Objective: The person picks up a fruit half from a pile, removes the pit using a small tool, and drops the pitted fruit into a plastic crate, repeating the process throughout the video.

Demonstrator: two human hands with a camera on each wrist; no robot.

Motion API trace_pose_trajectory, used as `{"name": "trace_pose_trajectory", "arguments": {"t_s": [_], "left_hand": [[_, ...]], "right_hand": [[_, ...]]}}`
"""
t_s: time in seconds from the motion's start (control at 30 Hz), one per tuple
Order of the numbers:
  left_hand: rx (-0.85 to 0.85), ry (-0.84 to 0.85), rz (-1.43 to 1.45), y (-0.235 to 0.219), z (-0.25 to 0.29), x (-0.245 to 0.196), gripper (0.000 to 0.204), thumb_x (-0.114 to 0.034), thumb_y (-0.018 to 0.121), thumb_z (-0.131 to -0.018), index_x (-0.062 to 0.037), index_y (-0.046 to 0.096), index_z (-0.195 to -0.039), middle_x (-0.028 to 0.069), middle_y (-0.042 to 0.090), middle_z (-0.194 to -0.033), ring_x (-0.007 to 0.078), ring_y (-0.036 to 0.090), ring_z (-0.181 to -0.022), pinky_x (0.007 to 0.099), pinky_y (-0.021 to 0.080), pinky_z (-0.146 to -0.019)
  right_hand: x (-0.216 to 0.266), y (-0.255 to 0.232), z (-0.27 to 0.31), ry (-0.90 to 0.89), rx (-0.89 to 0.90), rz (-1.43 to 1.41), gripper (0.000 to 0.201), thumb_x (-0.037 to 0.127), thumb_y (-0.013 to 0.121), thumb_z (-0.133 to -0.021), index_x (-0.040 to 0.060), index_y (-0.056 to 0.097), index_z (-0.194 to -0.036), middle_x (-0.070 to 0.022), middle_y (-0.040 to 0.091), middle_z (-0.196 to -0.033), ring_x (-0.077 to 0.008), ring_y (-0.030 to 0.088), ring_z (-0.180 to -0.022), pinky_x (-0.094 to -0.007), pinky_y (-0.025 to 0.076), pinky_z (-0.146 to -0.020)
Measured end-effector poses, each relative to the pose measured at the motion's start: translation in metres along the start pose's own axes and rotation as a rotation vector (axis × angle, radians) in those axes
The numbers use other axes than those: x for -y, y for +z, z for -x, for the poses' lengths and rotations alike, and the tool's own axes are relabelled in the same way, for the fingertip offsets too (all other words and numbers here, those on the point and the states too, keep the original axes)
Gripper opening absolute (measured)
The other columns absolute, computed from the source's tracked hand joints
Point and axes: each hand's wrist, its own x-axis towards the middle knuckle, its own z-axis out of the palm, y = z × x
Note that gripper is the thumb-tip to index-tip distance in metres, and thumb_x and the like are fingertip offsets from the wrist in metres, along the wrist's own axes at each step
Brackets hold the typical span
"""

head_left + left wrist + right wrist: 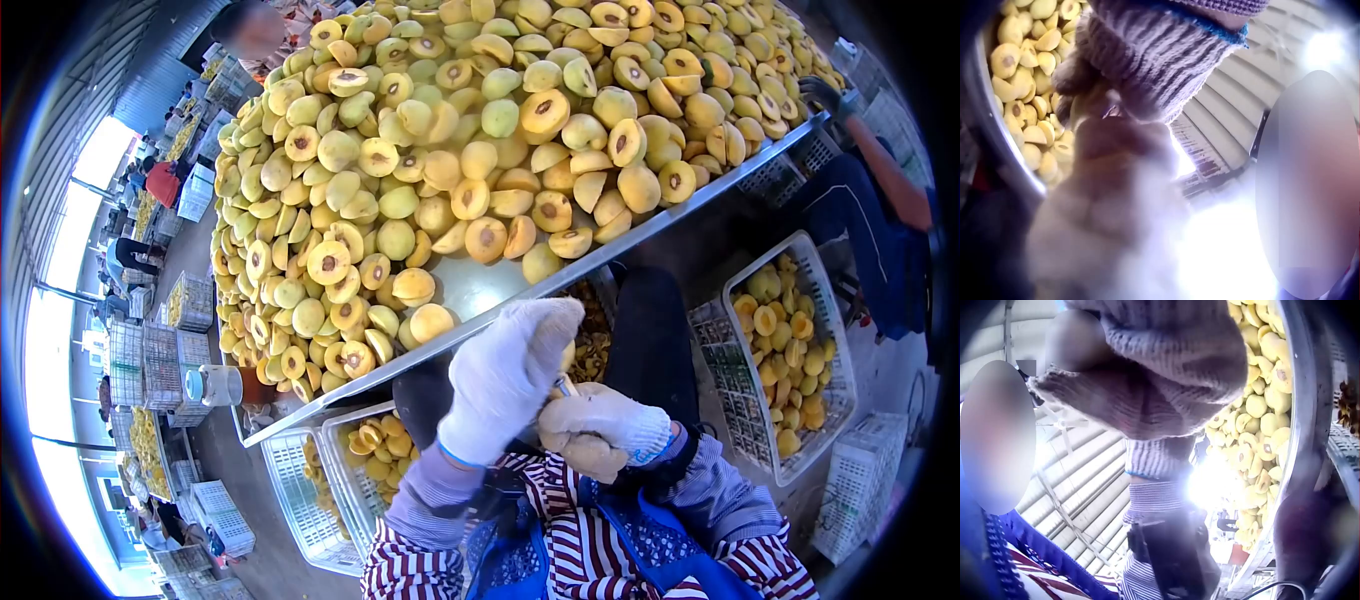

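In the head view both hands wear white knitted gloves and meet over the lap. The left hand (510, 375) has its fingers curled against a yellow fruit piece (568, 356), most of it hidden. Just below and to the right, the right hand (605, 430) grips a small tool, whose short metal part (567, 385) shows between the hands. Its handle is covered by the glove. Both wrist views show the gloves close together and partly blurred, with the held things largely hidden. Halved yellow fruit with brown centres (485, 240) fills the metal-edged table (600, 243) ahead.
Crates of fruit stand at the lower left (330, 440) and right (835, 400) of the lap. Dark scraps (597, 350) lie under the table edge. A jar with a pale blue lid (215, 385) is at the left corner. Another person's arm (890, 175) reaches in at right.
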Motion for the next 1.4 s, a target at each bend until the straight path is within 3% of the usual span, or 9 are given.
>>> {"name": "trace_pose_trajectory", "arguments": {"t_s": [0.07,0.3,0.37,0.5,0.67,0.8,0.9,1.23,1.4], "left_hand": [[0.233,-0.280,0.213,-0.012,-0.003,0.002,0.016,-0.010,0.066,-0.092,-0.0058,0.069,-0.107,0.0089,0.071,-0.099,0.0208,0.069,-0.080,0.0298,0.054,-0.071],[0.011,0.088,0.065,0.002,0.008,0.004,0.024,-0.023,0.058,-0.100,-0.0036,0.067,-0.111,0.0088,0.071,-0.099,0.0158,0.068,-0.083,0.0283,0.053,-0.074],[0.127,-0.256,0.478,-0.007,0.008,-0.005,0.018,-0.017,0.059,-0.099,-0.0052,0.068,-0.109,0.0096,0.073,-0.101,0.0198,0.071,-0.086,0.0306,0.055,-0.077],[0.073,0.044,0.582,0.004,0.016,0.017,0.022,-0.017,0.056,-0.100,-0.0018,0.066,-0.112,0.0123,0.071,-0.105,0.0252,0.069,-0.095,0.0333,0.053,-0.085],[0.086,-0.031,0.684,0.005,0.024,0.012,0.045,-0.041,0.053,-0.101,0.0016,0.064,-0.113,0.0155,0.068,-0.111,0.0245,0.067,-0.097,0.0360,0.053,-0.081],[0.149,0.564,0.146,-0.013,-0.003,0.021,0.030,-0.028,0.060,-0.095,-0.0055,0.067,-0.114,0.0173,0.068,-0.114,0.0326,0.068,-0.102,0.0376,0.056,-0.081],[0.107,0.481,0.344,-0.013,0.002,0.017,0.037,-0.034,0.058,-0.097,-0.0025,0.065,-0.116,0.0174,0.068,-0.113,0.0304,0.069,-0.099,0.0372,0.056,-0.082],[-0.302,-0.671,1.524,0.006,0.041,-0.011,0.054,-0.049,0.053,-0.099,0.0022,0.060,-0.115,0.0174,0.066,-0.109,0.0273,0.067,-0.093,0.0379,0.058,-0.081],[-0.659,-0.491,0.975,-0.048,0.083,0.052,0.043,-0.041,0.052,-0.101,-0.0019,0.062,-0.116,0.0134,0.068,-0.105,0.0244,0.070,-0.085,0.0331,0.059,-0.071]], "right_hand": [[-0.005,-0.001,-0.002,-0.051,-0.002,0.027,0.034,0.026,0.058,-0.097,0.0062,0.057,-0.070,-0.0002,0.048,-0.048,-0.0093,0.039,-0.033,-0.0243,0.031,-0.032],[-0.044,-0.030,-0.024,-0.076,0.638,-0.562,0.034,0.031,0.056,-0.100,0.0085,0.051,-0.075,0.0025,0.045,-0.051,-0.0090,0.037,-0.031,-0.0256,0.032,-0.028],[-0.048,-0.035,-0.026,-0.032,0.677,-0.588,0.031,0.031,0.055,-0.100,0.0066,0.053,-0.081,0.0014,0.049,-0.055,-0.0092,0.042,-0.035,-0.0251,0.035,-0.032],[-0.034,-0.022,-0.005,-0.083,0.373,-0.299,0.031,0.031,0.049,-0.102,0.0028,0.057,-0.091,-0.0015,0.056,-0.064,-0.0116,0.053,-0.048,-0.0247,0.044,-0.043],[-0.089,-0.041,-0.050,-0.144,1.208,-0.831,0.030,0.031,0.046,-0.103,0.0027,0.057,-0.103,-0.0045,0.061,-0.074,-0.0110,0.059,-0.058,-0.0248,0.049,-0.050],[-0.061,-0.018,-0.019,-0.046,0.958,-0.855,0.027,0.027,0.044,-0.104,0.0026,0.055,-0.108,-0.0039,0.060,-0.067,-0.0111,0.057,-0.050,-0.0265,0.049,-0.046],[-0.046,-0.002,0.002,-0.030,0.590,-0.710,0.025,0.026,0.045,-0.104,0.0034,0.055,-0.106,-0.0020,0.057,-0.062,-0.0101,0.055,-0.045,-0.0274,0.047,-0.042],[-0.046,0.008,-0.010,-0.099,0.454,-0.418,0.018,0.022,0.056,-0.099,0.0044,0.059,-0.096,-0.0021,0.059,-0.076,-0.0113,0.056,-0.056,-0.0229,0.045,-0.050],[-0.032,-0.005,-0.018,-0.170,0.278,-0.142,0.015,0.017,0.061,-0.093,0.0080,0.055,-0.084,-0.0019,0.055,-0.074,-0.0120,0.053,-0.055,-0.0242,0.043,-0.051]]}}
